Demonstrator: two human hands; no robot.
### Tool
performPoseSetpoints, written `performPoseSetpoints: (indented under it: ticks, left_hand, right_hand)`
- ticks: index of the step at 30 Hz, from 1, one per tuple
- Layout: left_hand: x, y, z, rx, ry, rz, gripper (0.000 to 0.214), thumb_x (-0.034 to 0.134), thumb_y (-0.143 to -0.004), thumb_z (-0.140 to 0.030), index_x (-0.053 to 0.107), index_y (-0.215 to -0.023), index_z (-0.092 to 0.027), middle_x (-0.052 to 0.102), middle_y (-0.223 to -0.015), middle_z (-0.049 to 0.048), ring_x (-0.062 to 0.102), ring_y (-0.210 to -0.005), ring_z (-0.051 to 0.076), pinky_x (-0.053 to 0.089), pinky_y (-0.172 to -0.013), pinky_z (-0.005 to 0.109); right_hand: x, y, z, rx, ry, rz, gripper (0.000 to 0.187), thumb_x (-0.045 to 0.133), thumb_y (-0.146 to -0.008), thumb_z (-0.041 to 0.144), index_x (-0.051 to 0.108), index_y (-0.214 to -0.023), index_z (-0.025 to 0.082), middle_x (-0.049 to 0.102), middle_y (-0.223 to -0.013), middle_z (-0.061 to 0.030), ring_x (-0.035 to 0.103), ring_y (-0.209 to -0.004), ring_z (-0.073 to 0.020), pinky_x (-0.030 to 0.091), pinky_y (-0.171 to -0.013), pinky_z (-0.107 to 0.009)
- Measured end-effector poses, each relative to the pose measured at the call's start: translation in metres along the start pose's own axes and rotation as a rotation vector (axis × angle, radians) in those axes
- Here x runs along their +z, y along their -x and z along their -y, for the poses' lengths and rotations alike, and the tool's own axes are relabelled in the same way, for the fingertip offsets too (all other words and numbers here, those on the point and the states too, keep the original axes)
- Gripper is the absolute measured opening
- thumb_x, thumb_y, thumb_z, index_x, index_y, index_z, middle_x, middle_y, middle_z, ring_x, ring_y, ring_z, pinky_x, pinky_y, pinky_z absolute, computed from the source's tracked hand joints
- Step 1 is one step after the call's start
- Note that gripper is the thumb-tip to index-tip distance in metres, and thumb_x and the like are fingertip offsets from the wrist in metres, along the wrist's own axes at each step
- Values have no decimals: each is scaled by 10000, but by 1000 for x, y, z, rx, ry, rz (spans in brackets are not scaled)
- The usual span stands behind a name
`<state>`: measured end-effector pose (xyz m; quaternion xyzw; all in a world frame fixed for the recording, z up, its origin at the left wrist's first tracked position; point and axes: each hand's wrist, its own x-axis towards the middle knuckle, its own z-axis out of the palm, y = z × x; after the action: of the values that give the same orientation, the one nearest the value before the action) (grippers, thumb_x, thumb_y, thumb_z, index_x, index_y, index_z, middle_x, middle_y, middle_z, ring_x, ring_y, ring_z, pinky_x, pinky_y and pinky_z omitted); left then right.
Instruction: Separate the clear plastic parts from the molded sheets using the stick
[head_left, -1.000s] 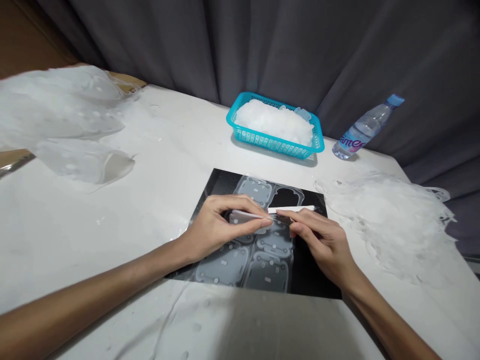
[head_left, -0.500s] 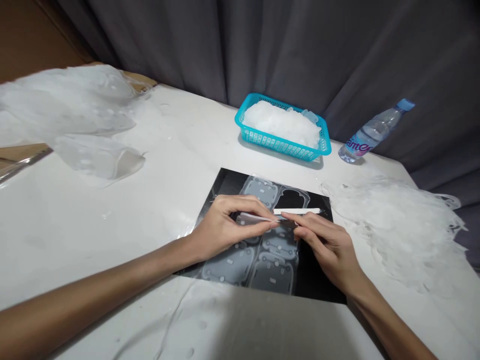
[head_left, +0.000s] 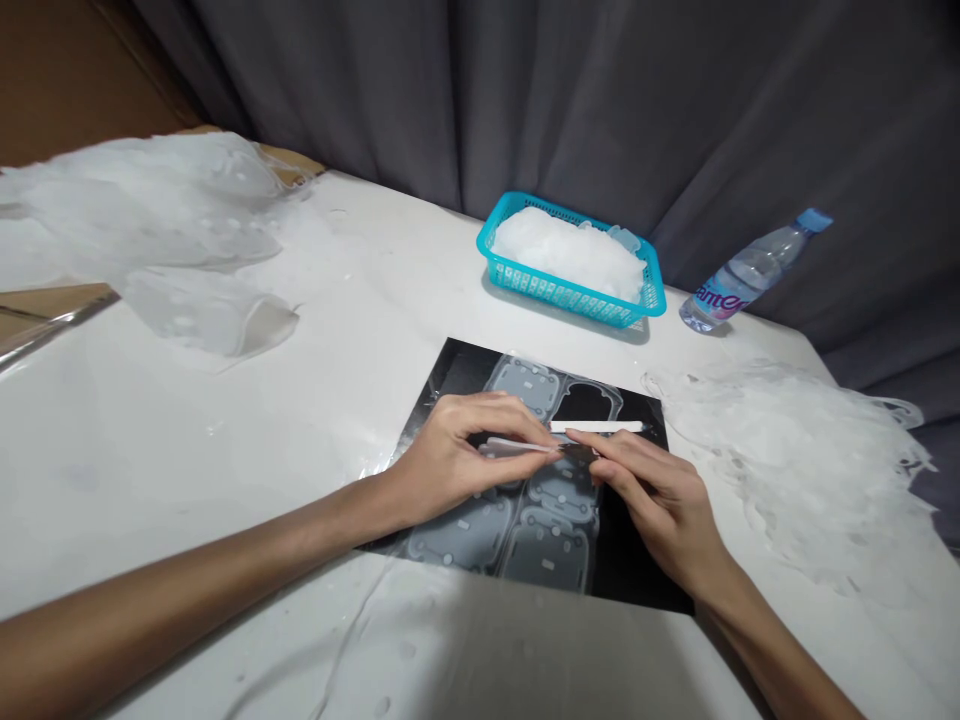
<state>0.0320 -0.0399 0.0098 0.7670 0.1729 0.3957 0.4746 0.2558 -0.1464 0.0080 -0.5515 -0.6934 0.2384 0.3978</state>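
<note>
My left hand (head_left: 465, 455) is closed in a pinch on a small translucent plastic piece (head_left: 506, 446), held above a black board (head_left: 637, 560). My right hand (head_left: 660, 490) meets it from the right, index finger stretched forward and thumb beneath. A thin dark shape shows between its fingertips, too small to name. Just behind the right index finger is a white stick (head_left: 596, 427); whether it rests on the board or touches the finger I cannot tell. Beneath both hands, translucent moulded sheets (head_left: 551, 550) with rounded panels lie on the board.
A blue basket (head_left: 562, 292) filled with white material stands at the back. To its right is a water bottle (head_left: 750, 275). Translucent plastic scraps (head_left: 810, 460) are heaped on the right, and a pile of translucent pieces (head_left: 150, 210) lies at left. A grey curtain (head_left: 562, 100) hangs behind the table.
The whole view has shifted slightly. The plastic piece in my left hand shows at a slightly different tilt; both hands keep nearly the same place over the board.
</note>
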Motion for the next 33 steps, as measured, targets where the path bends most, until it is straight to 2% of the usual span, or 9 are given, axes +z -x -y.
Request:
performPoseSetpoints:
  ticks: [9,16,23,27,30,33]
  left_hand:
    - [0,-1,-1,8,-13,-5,100,802,-860,-103,833,-886,-194,820,-864,44,748,-791,165,590,-752,262]
    - [-1,-3,-3,-41,-6,-1,59,815,-863,-142,841,-876,-193,819,-851,48,737,-771,171,575,-720,268]
    - [0,-3,-3,-37,1,-1,67,818,-857,-138,846,-868,-198,826,-855,48,750,-786,178,582,-745,275]
    - [0,-4,-3,-27,-10,-2,64,817,-857,-141,847,-869,-196,828,-853,51,749,-774,180,584,-742,278]
    - [-1,-4,-4,-44,-3,-5,51,828,-850,-146,848,-864,-190,830,-846,50,750,-770,179,586,-740,272]
    - [-1,-4,-4,-105,9,-10,16,843,-843,-184,856,-847,-193,832,-829,47,750,-738,176,591,-723,266]
  right_hand:
    - [1,-3,5,-36,18,-30,288,608,-1040,238,762,-1283,229,728,-896,-23,637,-762,-145,529,-729,-262]
    - [2,-4,4,8,5,-97,202,617,-1030,277,804,-1020,202,708,-812,-30,613,-698,-164,517,-670,-298]
    - [-6,-7,-2,55,-11,-120,247,592,-1046,318,804,-1131,225,608,-724,0,568,-689,-165,474,-657,-306]
    - [-12,-9,-9,49,33,-119,249,604,-1039,328,802,-1155,230,622,-749,-1,570,-685,-161,460,-643,-298]
    - [-19,-18,-23,57,97,-145,278,600,-1038,349,787,-1197,218,657,-800,-13,586,-709,-167,467,-675,-304]
    - [-27,-31,-46,74,208,-230,325,587,-1035,401,778,-1198,193,691,-840,-32,600,-722,-178,480,-732,-322]
